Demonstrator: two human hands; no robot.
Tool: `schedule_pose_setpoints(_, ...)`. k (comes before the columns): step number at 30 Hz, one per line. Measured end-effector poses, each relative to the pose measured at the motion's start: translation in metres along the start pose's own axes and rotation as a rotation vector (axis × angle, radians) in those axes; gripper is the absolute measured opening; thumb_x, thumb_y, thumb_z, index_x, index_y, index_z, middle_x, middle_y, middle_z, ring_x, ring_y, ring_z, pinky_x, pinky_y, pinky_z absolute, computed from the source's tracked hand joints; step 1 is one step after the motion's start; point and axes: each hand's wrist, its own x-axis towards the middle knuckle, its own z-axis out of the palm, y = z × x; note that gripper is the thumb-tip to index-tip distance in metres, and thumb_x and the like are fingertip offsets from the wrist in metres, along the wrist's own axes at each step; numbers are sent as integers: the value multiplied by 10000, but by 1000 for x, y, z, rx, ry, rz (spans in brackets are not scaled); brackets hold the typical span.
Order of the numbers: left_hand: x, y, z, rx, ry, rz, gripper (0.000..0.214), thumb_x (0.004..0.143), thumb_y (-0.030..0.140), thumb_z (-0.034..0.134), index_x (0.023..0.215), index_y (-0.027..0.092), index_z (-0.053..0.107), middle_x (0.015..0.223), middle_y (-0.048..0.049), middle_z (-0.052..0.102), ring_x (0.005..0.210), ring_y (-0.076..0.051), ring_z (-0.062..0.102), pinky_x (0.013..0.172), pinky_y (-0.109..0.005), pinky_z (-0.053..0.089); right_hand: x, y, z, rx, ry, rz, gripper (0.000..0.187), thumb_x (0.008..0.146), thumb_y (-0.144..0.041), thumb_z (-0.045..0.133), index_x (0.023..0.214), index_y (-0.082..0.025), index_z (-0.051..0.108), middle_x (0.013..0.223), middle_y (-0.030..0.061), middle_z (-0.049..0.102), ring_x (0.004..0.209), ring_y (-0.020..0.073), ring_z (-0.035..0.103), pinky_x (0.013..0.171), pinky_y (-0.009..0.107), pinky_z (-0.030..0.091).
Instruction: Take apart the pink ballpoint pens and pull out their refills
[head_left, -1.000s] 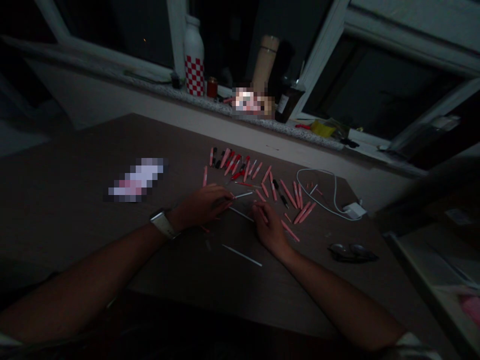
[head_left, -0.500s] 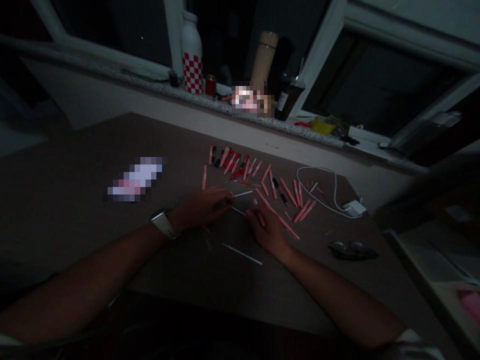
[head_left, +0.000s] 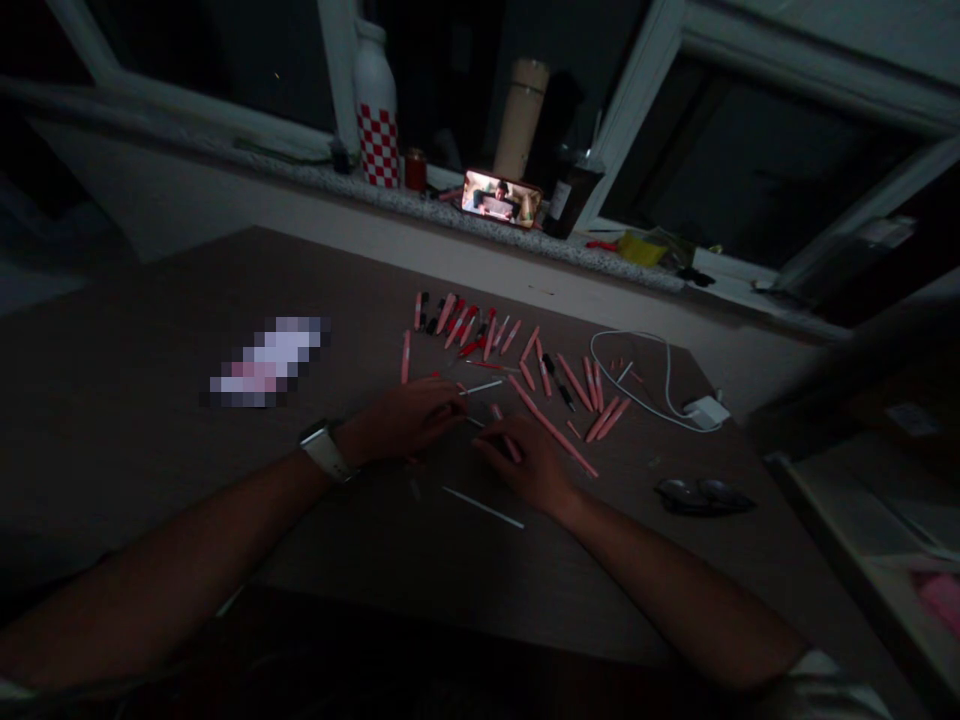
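On the table (head_left: 150, 400), the right hand (head_left: 525, 465) has slid left, its fingers (head_left: 487, 447) together over a pink pen (head_left: 506, 440).

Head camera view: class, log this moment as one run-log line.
left hand: near white refill | right hand: on pink pen barrel | pen parts scattered

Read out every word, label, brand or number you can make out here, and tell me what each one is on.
No text here can be read.
Label on the dark bottle: too small and dim to read.
Pixelated pale patch: blurred, unreadable.
Phone screen: shows a picture, no legible words.
White power adapter: no legible marking.
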Motion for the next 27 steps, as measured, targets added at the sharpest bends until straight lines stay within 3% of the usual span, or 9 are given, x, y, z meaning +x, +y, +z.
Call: schedule_pose_setpoints(27,0,-2,1,-2,-10,10,125,968,276,553,1005,186,632,1002,-47,652,914,-174,606,813,-285,461,0,3,2,3,-11,1,108,922,-303,601,952,-244,686,920,31,714,874,196,642,795,335,473)
